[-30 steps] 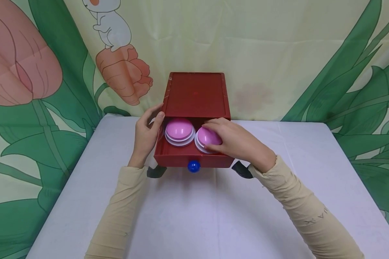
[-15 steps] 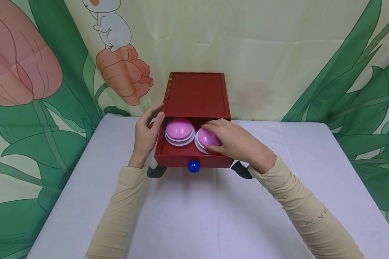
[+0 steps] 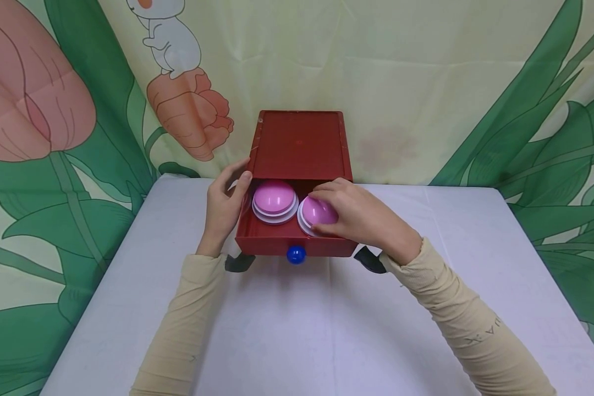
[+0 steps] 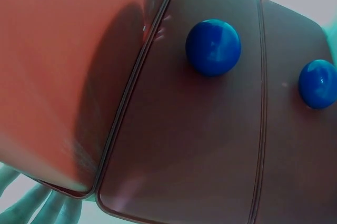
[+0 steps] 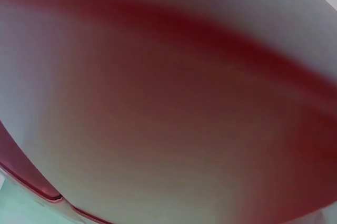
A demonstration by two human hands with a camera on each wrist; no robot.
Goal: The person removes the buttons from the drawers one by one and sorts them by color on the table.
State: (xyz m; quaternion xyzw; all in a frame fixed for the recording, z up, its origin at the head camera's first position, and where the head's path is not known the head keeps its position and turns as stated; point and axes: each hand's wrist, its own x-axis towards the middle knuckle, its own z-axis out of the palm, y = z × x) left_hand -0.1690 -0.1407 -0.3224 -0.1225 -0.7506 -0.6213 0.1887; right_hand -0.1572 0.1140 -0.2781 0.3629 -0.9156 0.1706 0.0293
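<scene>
A dark red drawer cabinet (image 3: 299, 144) stands on the table, its top drawer (image 3: 269, 246) pulled out. Two pink domed push buttons with white bases lie in that drawer, the left button (image 3: 274, 198) untouched. My right hand (image 3: 360, 213) grips the right button (image 3: 318, 211), thumb at its near side and fingers over the far side; the hand covers part of it. Against the cabinet's left side rests my left hand (image 3: 223, 204), its fingers fairly straight. In the left wrist view, the fingers (image 4: 26, 203) show at the lower left. A blurred close surface fills most of the right wrist view.
A blue knob (image 3: 296, 254) sticks out from the drawer front. Lower drawers (image 4: 179, 139) with blue knobs (image 4: 213, 48) look closed in the left wrist view. The white-covered table (image 3: 287, 335) meets a printed cloth backdrop (image 3: 401, 88) behind the cabinet.
The right hand's knuckles have risen very slightly while it keeps its grip on the right button. The left hand, cabinet and left button look the same.
</scene>
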